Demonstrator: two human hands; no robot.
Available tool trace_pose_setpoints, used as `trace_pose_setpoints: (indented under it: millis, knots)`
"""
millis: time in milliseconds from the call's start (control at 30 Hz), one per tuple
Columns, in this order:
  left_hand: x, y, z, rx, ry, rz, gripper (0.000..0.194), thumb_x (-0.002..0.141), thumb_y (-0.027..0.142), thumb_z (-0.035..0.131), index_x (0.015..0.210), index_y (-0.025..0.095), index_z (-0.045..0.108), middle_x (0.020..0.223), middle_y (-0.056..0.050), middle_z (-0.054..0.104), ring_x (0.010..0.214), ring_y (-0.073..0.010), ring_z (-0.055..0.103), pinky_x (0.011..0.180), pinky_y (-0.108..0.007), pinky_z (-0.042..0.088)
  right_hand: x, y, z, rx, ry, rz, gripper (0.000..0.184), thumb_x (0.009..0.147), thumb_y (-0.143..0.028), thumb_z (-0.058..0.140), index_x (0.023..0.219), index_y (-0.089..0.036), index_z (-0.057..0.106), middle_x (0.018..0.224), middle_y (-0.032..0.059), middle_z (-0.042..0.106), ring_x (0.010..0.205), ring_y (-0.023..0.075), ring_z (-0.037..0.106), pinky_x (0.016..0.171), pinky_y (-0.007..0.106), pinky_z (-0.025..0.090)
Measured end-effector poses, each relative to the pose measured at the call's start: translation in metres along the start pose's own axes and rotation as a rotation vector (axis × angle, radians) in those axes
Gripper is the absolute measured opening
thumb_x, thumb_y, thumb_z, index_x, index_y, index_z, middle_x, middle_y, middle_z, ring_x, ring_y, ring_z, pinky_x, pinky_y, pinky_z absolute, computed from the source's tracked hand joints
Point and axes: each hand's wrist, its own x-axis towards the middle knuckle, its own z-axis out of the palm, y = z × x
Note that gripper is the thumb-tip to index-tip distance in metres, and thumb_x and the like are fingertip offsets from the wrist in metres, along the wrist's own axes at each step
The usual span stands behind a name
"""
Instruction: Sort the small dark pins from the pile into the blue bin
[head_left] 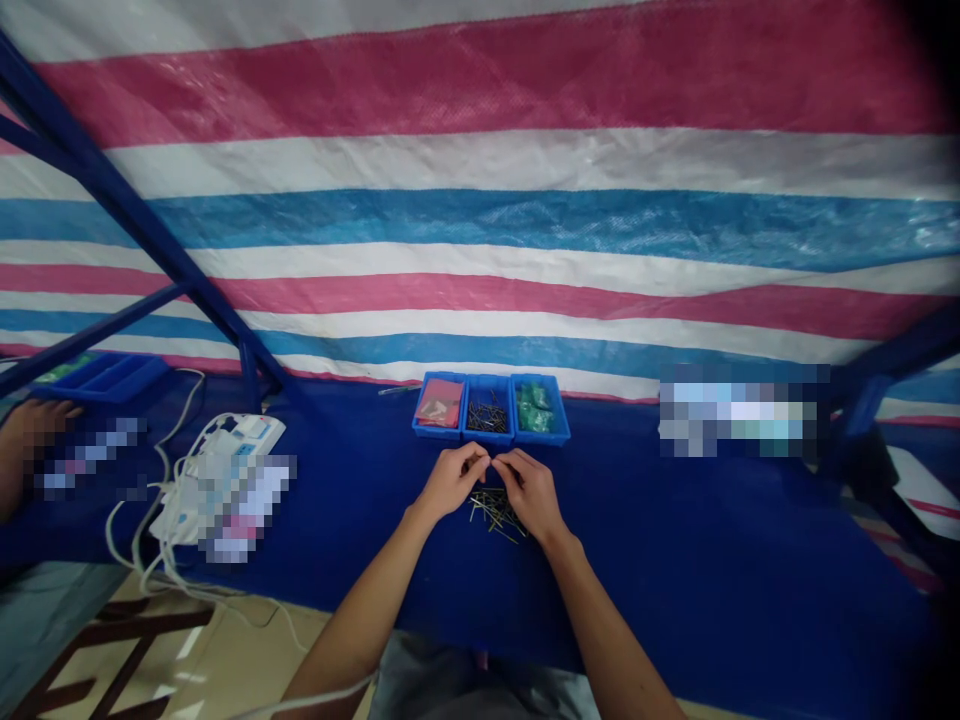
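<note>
My left hand (454,478) and my right hand (531,490) meet fingertip to fingertip over the blue tabletop. Both are closed in a pinch, and whatever lies between the fingers is too small to make out. Just below them a loose pile of thin metal pins or screws (498,515) is spread on the cloth. Beyond my hands stand three joined blue bins: the left bin (437,433) has a reddish packet (441,392) inside, the middle bin (489,437) holds dark screw-like pieces (486,414), and the right bin (541,438) contains green plastic bags (535,408).
To the left lie a white power strip (259,432) and tangled white cables (161,460). Another person's hand (37,430) rests near a blue tray (112,378) at far left. A blue metal frame (142,215) rises on that side; a striped tarp (480,290) hangs behind the table.
</note>
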Motion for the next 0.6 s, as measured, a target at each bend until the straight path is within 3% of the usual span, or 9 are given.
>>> trace_pose_setpoints:
  millis: [600]
  knots:
    - [0.0057, -0.0033, 0.0008, 0.001, -0.013, 0.015, 0.032, 0.098, 0.043, 0.047, 0.086, 0.017, 0.061, 0.065, 0.001, 0.064, 0.058, -0.0118, 0.055, 0.061, -0.021, 0.041, 0.001, 0.0009, -0.0004, 0.01, 0.018, 0.003, 0.024, 0.099, -0.034, 0.05, 0.093, -0.021, 0.07, 0.084, 0.0048, 0.067, 0.072, 0.017, 0.061, 0.068, 0.028, 0.047]
